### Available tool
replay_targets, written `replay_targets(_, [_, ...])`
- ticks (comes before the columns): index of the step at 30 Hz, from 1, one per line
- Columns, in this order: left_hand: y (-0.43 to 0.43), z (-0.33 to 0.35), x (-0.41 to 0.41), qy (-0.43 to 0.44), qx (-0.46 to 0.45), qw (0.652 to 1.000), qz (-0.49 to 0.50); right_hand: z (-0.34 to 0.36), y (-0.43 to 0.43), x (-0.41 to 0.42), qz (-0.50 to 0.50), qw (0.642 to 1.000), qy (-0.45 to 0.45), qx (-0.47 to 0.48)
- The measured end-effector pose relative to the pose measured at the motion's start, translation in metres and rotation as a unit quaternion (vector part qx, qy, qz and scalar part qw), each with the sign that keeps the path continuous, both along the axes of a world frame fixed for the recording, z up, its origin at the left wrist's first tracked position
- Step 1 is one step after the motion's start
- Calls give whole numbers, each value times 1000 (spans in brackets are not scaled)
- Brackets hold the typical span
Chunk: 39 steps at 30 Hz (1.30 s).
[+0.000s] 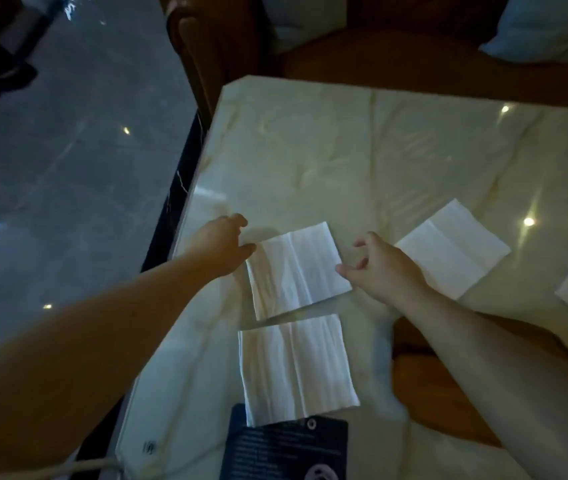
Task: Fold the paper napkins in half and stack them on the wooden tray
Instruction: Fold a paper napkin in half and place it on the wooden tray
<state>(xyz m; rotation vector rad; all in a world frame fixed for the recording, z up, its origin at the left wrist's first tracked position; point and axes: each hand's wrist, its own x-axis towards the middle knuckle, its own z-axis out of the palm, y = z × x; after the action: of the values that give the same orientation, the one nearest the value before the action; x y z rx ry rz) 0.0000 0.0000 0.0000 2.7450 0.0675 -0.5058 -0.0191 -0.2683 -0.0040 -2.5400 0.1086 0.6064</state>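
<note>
On the desk (397, 150), our left hand (222, 242) and right hand (378, 266), both open, touch opposite edges of 1 unfolded napkin (298, 270).

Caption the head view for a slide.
Both hands reach for an unfolded napkin on the marble table.

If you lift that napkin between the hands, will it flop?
Probably. The napkin looks thin and creased, so it would likely droop. It seems very light and might slide easily on the glossy table. Thin paper could tear if tugged.
</note>
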Motion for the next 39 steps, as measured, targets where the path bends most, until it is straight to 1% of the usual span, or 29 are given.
replay_targets(2, [-2, -5, 4, 1, 8, 1000, 10, -5, 1, 2, -8, 1000, -1, -14])
replay_targets(6, [-9, -15, 7, 15, 47, 999, 17, -17, 3, 1, 11, 999, -6, -38])
replay_targets(8, [-11, -18, 9, 19, 77, 997, 10, -22, 1, 2, 22, 999, -21, -39])
replay_targets(11, [-14, -21, 10, 48, 114, 992, -10, -25, -1, 3, 37, 999, -25, -30])
replay_targets(13, [-14, -20, 8, 64, 106, 992, -7, -23, -3, 10, 45, 998, -30, -21])
replay_targets(19, [-12, -18, -21, 79, 39, 996, 30, -8, 1, 55, 76, 994, -80, -1])
replay_targets(22, [-17, -12, -35, 97, 20, 995, 6, 2, 10, 75, 118, 988, -97, 13])
replay_targets(24, [-22, -7, -38, 116, 31, 992, -25, 6, 16, 83, 148, 984, -94, 32])
replay_targets(26, [-24, -2, -35, 116, 39, 992, -33, 10, 20, 85, 178, 978, -92, 49])
replay_targets(28, [-23, 3, -26, 70, 25, 997, -10, 12, 23, 83, 204, 972, -101, 64])
replay_targets(31, [-24, 9, -12, -40, 1, 999, -12, 14, 27, 72, 215, 965, -116, 97])
replay_targets(34, [-27, 11, -6, -110, 26, 991, -72, 13, 26, 54, 233, 956, -132, 117])
replay_targets(37, [-26, 3, -9, -160, 63, 970, -170, 8, 23, 36, 267, 943, -166, 112])
replay_targets(39, [-24, -4, -17, -187, 65, 957, -212, 4, 20, 25, 288, 934, -184, 103])
